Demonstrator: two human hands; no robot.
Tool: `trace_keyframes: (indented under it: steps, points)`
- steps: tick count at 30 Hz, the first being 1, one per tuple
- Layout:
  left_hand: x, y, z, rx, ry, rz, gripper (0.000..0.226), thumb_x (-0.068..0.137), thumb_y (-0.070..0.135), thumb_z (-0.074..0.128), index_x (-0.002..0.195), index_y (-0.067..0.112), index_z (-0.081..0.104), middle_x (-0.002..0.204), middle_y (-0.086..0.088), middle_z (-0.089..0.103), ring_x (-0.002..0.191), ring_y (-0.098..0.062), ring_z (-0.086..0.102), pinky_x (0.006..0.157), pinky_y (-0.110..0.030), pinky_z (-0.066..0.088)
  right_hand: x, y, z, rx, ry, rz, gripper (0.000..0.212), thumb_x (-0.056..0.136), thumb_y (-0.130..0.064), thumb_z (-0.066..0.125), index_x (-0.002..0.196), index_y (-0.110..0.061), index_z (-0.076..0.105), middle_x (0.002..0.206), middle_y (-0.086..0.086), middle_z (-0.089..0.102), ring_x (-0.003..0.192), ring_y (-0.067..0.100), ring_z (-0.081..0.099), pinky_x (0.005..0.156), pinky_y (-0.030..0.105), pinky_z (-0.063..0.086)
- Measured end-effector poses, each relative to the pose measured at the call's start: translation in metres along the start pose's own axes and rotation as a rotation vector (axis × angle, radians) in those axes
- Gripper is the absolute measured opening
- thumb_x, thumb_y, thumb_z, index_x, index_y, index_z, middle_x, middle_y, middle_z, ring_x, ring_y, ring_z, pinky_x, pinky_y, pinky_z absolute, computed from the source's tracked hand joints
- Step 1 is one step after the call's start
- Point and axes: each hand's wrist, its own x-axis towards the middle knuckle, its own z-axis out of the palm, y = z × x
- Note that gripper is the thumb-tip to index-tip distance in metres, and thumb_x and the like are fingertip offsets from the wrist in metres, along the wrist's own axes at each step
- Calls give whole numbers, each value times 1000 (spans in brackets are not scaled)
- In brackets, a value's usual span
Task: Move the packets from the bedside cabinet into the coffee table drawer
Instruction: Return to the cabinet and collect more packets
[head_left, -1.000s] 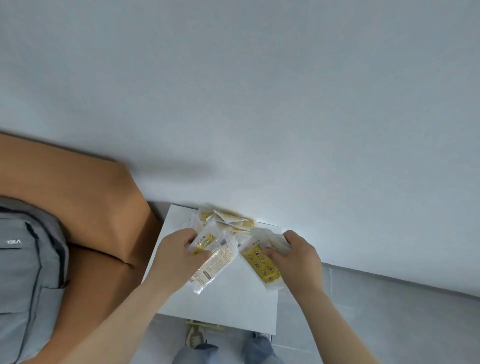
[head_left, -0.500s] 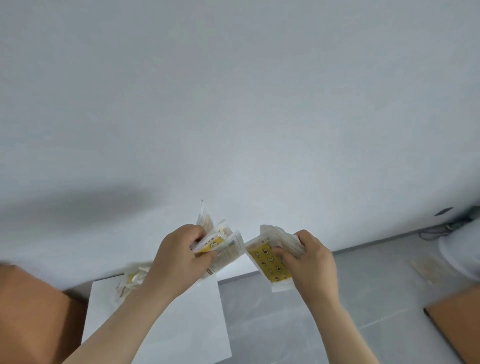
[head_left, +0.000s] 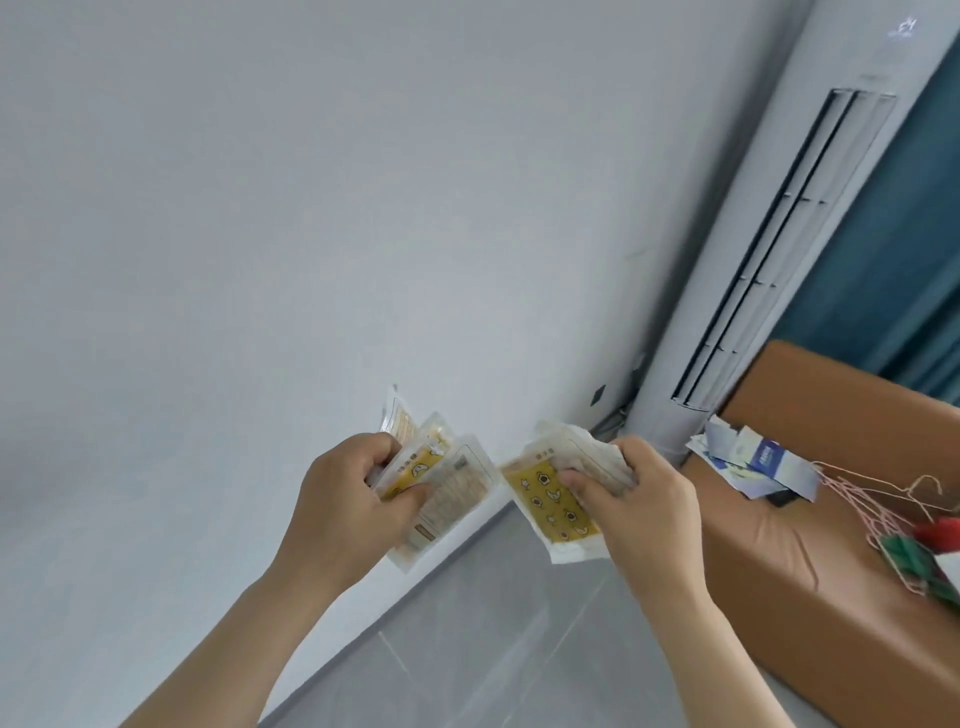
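Packets (head_left: 457, 488) gripped in fingers (head_left: 366, 460) of left hand (head_left: 343, 504), second stack (head_left: 545, 496) pinched by right hand (head_left: 644, 504) — print blurred

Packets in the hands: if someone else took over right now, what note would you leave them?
Left hand grips a fan of packets.
Right hand grips a yellow-printed stack.
Both bundles are in the air, above the floor by the wall.
Done: these packets are picked up.
Left: carry them to the coffee table drawer, not in view. The bedside cabinet is also out of view, so check it for leftovers.
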Motion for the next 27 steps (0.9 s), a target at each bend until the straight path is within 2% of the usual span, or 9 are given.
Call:
trace_keyframes:
  steps: [3,5,10,14,17,22,23,26,27]
  points:
    - [26,32,39,-27,-56,77,25,70,19,77,66,8,55,63,-10,54,56,-21,44,49,-25,34,19,25,-39,-24,117,44,42,71,-33,80,64,-20,40,61,-4,53,60,18,48,56,42,45]
    - [45,49,66,-45,-102,125,27,70,20,78,67,6,55,63,-11,54,58,-21,44,49,-26,35,30,42,-61,-58,176,72,38,71,-35,80,66,-20,46,64,-5,57,62,17,52,57,45,48]
    - [94,90,133,-136,-250,249,26,69,20,79,63,11,55,59,-2,54,54,-12,45,47,-21,36,61,83,-105,-128,326,150,35,71,-41,80,73,-19,53,73,-6,63,70,20,60,60,48,53]
    - [134,133,185,-224,-369,312,20,70,17,78,66,12,59,62,2,59,59,-14,52,49,-24,44,85,101,-138,-200,455,196,35,72,-42,80,71,-21,52,74,-11,63,70,16,63,58,45,54]
    - [152,166,226,-277,-474,346,16,70,13,77,68,14,61,67,5,62,61,-12,55,53,-34,50,97,113,-167,-252,545,230,37,73,-42,79,70,-20,50,72,-12,63,70,14,63,57,44,54]
    - [151,219,296,-330,-631,421,15,71,12,77,71,12,62,68,0,64,62,-14,58,56,-37,52,93,144,-221,-333,699,322,34,71,-40,82,72,-18,55,72,-12,65,71,12,63,61,43,57]
    - [148,231,311,-347,-660,440,15,71,11,77,69,14,62,68,1,64,62,-12,59,55,-35,51,90,151,-233,-341,725,341,33,71,-40,82,72,-18,56,73,-13,65,72,10,64,61,40,58]
    - [131,268,355,-398,-733,502,19,71,9,77,64,15,60,66,3,62,60,-8,57,53,-33,51,81,178,-275,-416,770,358,32,70,-41,82,70,-23,55,72,-16,62,77,0,61,63,19,53]
    - [125,280,369,-407,-751,528,19,71,9,77,64,15,60,67,5,63,61,-7,58,51,-30,51,78,188,-291,-428,781,369,31,71,-42,81,72,-23,56,74,-15,63,75,2,62,63,21,53]
